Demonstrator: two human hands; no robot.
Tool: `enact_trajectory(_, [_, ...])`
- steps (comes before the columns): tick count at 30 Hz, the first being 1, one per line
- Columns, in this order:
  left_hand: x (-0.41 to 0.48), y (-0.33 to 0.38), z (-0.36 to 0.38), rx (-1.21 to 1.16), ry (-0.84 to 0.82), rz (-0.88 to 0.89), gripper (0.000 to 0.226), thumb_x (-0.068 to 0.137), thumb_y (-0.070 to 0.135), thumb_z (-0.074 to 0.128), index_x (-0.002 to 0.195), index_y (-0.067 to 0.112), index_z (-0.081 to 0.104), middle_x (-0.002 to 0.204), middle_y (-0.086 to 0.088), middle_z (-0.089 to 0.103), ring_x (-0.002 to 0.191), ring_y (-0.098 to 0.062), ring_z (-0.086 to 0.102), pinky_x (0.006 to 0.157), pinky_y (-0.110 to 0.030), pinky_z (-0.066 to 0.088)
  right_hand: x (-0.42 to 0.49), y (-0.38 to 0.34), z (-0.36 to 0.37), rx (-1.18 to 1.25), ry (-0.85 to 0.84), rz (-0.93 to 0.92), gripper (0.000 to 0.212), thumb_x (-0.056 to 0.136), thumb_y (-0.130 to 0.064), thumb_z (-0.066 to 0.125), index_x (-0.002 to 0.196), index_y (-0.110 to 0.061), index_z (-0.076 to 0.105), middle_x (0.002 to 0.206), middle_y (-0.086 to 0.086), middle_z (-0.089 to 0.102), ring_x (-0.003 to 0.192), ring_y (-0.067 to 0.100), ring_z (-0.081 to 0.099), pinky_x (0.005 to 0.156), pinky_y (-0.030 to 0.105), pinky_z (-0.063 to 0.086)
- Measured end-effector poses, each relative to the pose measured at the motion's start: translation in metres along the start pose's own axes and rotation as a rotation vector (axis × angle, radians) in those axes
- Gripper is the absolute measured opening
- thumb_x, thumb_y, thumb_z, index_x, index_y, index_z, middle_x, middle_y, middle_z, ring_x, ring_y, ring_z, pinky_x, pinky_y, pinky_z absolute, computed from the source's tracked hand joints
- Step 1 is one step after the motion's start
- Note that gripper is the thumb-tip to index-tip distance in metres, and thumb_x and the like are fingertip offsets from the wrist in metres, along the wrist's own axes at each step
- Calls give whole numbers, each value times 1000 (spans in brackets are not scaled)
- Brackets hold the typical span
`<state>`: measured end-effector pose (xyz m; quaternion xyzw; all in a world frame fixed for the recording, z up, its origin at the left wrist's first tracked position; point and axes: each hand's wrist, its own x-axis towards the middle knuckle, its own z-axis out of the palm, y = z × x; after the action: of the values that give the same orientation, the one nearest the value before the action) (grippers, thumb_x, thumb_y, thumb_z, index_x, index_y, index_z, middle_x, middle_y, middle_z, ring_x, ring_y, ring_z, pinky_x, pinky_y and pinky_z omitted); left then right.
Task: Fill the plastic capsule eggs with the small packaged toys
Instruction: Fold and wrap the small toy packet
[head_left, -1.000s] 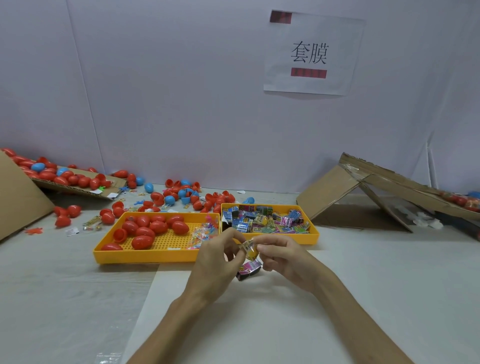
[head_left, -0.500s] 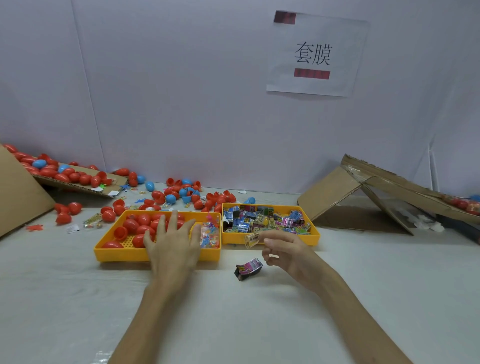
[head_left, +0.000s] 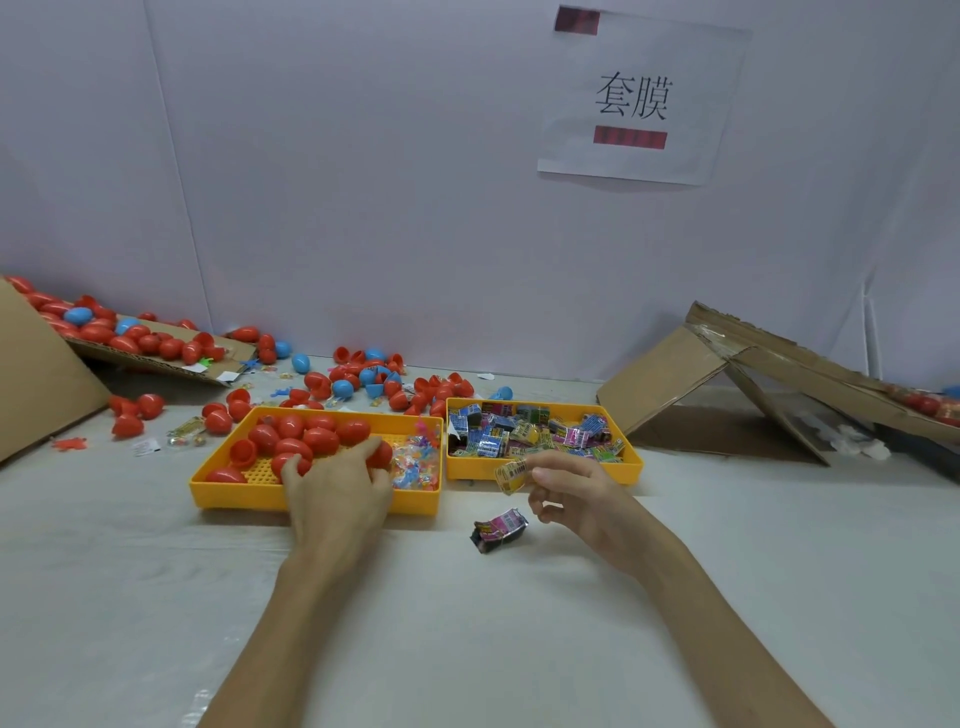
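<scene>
Right hand (head_left: 576, 493) pinches a yellow packaged toy (head_left: 511, 474) at the right tray (head_left: 626, 470) front edge; left hand (head_left: 337, 488) curls over red capsule eggs (head_left: 311, 436) in the left tray (head_left: 234, 493), grip hidden.

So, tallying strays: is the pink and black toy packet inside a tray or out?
Out. The pink and black toy packet lies on the white table cover, in front of the yellow plastic tray of packets.

We see 2 bare forearms (head_left: 280, 639), uncovered all the way to the lower edge of the view, and at their ends the left hand (head_left: 337, 493) and the right hand (head_left: 582, 499), both bare as well.
</scene>
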<state>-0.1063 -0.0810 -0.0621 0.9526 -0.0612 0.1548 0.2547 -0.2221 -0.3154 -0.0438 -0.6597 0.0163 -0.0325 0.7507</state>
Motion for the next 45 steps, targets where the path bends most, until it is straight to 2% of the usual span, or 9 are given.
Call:
enact_trajectory(5, [1, 0, 3, -70, 151, -18, 18, 90, 47, 69, 99, 32, 69, 92, 6, 73, 83, -12, 52, 101, -46, 31, -1, -1, 1, -24, -22, -5, 19, 82, -21, 73, 98, -11, 76, 93, 10, 66, 72, 18, 60, 62, 25, 47])
enact_trajectory(9, [-2, 2, 3, -99, 74, 102, 38, 95, 50, 61, 130, 35, 62, 120, 5, 71, 112, -18, 62, 109, -49, 30, -1, -1, 1, -23, -20, -3, 17, 82, -22, 73, 96, -12, 76, 95, 12, 65, 72, 18, 60, 62, 25, 47])
enact_trajectory(11, [-3, 4, 4, -42, 9, 114, 33, 98, 50, 56, 126, 37, 67, 139, 8, 61, 123, -16, 57, 109, -48, 29, -1, -1, 1, -18, -23, -6, 16, 82, -22, 73, 95, -13, 77, 94, 12, 65, 72, 17, 60, 62, 25, 47])
enact_trajectory(15, [-4, 4, 4, -190, 109, 106, 15, 89, 35, 73, 101, 27, 72, 115, 6, 66, 92, -12, 54, 91, -42, 43, 0, -1, 0, 5, -16, -1, 18, 81, -22, 73, 97, -16, 78, 93, 10, 67, 71, 18, 61, 62, 26, 47])
enact_trajectory(22, [-4, 7, 2, -195, 88, 44, 18, 87, 32, 76, 103, 29, 71, 107, 3, 63, 94, -17, 57, 91, -41, 44, 1, -1, 0, 22, 6, 1, 40, 80, -22, 72, 117, -9, 70, 97, 7, 67, 69, 18, 60, 63, 27, 46])
enact_trajectory(27, [-6, 7, -6, -672, 175, 188, 23, 89, 3, 72, 104, 20, 70, 100, 5, 71, 92, -10, 67, 80, -25, 57, 0, -3, 0, 34, 43, 6, 40, 77, -21, 72, 116, -11, 72, 108, 5, 70, 75, 19, 64, 65, 27, 47])
enact_trajectory(32, [-18, 27, -12, -1176, -199, 93, 12, 98, 17, 63, 105, 23, 71, 92, 12, 76, 81, -14, 75, 64, -22, 58, -2, -3, 1, 52, 0, 14, 35, 79, -20, 72, 113, -15, 75, 108, 4, 73, 79, 21, 66, 67, 28, 50])
enact_trajectory(37, [-24, 33, -9, -1320, -379, 60, 28, 89, 29, 65, 111, 14, 72, 103, -3, 74, 87, -23, 75, 70, -23, 58, -2, -3, 2, 81, -29, 6, 33, 79, -22, 74, 112, -24, 78, 113, 2, 74, 74, 23, 67, 66, 28, 51])
enact_trajectory(45, [-29, 37, -5, -1286, -460, 81, 28, 80, 34, 70, 104, 22, 75, 101, 3, 76, 96, -17, 73, 72, -24, 58, -3, -3, 2, 66, -114, -5, 43, 76, -30, 78, 118, -20, 74, 121, 9, 70, 78, 23, 67, 70, 28, 51])
